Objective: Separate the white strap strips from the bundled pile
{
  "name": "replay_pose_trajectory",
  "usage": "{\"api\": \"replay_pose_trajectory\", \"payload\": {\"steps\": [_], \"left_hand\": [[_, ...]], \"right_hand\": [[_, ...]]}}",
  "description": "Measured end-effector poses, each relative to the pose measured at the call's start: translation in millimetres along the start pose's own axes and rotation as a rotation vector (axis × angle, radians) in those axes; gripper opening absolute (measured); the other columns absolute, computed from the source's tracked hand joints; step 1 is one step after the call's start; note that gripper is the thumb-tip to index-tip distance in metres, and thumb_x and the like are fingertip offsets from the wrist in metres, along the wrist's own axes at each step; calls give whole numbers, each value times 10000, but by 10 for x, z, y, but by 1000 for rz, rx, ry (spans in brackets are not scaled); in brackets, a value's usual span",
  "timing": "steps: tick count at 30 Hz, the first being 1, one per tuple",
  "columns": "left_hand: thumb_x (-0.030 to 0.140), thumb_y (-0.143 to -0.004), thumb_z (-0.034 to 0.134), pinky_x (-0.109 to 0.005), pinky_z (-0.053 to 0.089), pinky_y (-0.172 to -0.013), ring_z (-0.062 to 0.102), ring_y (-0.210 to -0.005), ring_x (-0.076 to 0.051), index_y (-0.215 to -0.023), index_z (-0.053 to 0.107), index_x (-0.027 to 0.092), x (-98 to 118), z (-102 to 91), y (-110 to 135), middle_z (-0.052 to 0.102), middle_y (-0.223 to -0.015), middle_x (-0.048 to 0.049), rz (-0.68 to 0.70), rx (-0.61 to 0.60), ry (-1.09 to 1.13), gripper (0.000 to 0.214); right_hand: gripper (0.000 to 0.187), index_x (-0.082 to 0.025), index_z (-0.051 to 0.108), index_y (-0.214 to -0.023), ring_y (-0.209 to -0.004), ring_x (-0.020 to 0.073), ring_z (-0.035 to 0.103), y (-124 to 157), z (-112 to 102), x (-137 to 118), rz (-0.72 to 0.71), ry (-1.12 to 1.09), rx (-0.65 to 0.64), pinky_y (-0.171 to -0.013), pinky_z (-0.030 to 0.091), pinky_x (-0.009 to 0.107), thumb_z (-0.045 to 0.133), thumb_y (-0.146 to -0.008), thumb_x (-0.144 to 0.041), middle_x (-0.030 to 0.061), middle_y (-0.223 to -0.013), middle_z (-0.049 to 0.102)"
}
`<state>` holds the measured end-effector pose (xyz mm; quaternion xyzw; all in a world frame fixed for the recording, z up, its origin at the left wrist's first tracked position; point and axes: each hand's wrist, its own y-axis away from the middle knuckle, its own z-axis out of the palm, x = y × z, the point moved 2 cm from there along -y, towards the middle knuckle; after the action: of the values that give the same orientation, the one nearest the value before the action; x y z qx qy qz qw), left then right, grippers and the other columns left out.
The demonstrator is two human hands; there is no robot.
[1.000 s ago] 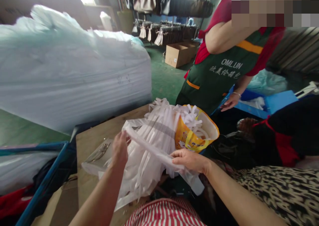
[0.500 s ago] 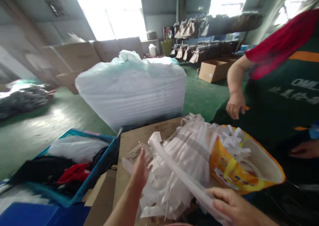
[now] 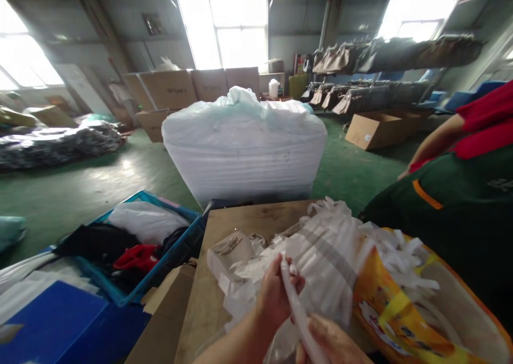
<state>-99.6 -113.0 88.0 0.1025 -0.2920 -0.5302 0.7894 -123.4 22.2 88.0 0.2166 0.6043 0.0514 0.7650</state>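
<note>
A long white translucent strip (image 3: 295, 305) runs between my two hands above the table. My left hand (image 3: 276, 289) is closed around its upper end. Lower down, my right hand (image 3: 326, 340) grips the same strip, partly cut off by the bottom edge of the view. Behind them lies a heap of white strips (image 3: 332, 246), crossed by a grey dotted band. Left of the heap, a clear plastic container (image 3: 232, 252) rests on the wooden tabletop (image 3: 224, 219).
At right, a yellow printed bag (image 3: 396, 316) holds more white strips. A person in a dark green apron (image 3: 460, 209) stands beyond it. To the left is a blue crate (image 3: 140, 292) of cloth. A large wrapped white bundle (image 3: 244, 150) stands behind the table.
My left hand has moved right and closed on the strip; it was open beside the heap before. The view has swung left, and the person at right has turned and drawn back an arm.
</note>
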Motion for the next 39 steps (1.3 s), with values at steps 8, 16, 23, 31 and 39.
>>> {"api": "replay_pose_trajectory", "payload": {"steps": [8,16,23,31,39], "left_hand": [[539,-790,583,-340,468,-758,635,-844,-239,-1082,552,123,-203,-162,91,663,-912,-117,42,-22,-211,509],[418,-791,599,-300,469,-640,645,-696,-212,-840,576,160,-475,-218,77,678,-782,-102,-42,132,-185,263],[499,-793,542,-339,457,-737,633,-723,-235,-786,603,153,-857,-292,206,658,-683,-78,-186,124,-281,352],[308,-705,629,-280,455,-738,610,-815,-193,-1067,574,139,-808,-352,153,652,-915,-76,-95,44,-575,404],[212,-652,654,-323,449,-719,544,-785,-195,-1237,511,107,-401,-582,-316,592,-1019,-114,30,-16,-1209,612]], "right_hand": [[483,-156,533,-1215,-825,283,665,-47,-179,169,57,740,504,-671,475,319,396,-842,-431,124,-832,717],[560,-178,322,-1420,-816,339,693,70,-154,184,161,1020,372,-644,501,377,294,-883,-332,143,-860,736],[554,5,314,-1383,-927,336,666,88,-81,163,292,1009,417,-809,486,431,244,-911,-277,232,-990,695],[467,-57,373,-1364,-910,300,679,208,-259,86,325,1231,477,-757,517,403,258,-936,-206,195,-978,709],[434,-138,448,-1332,-818,266,703,383,-181,143,341,1388,397,-632,563,333,332,-914,-151,106,-917,729]]}}
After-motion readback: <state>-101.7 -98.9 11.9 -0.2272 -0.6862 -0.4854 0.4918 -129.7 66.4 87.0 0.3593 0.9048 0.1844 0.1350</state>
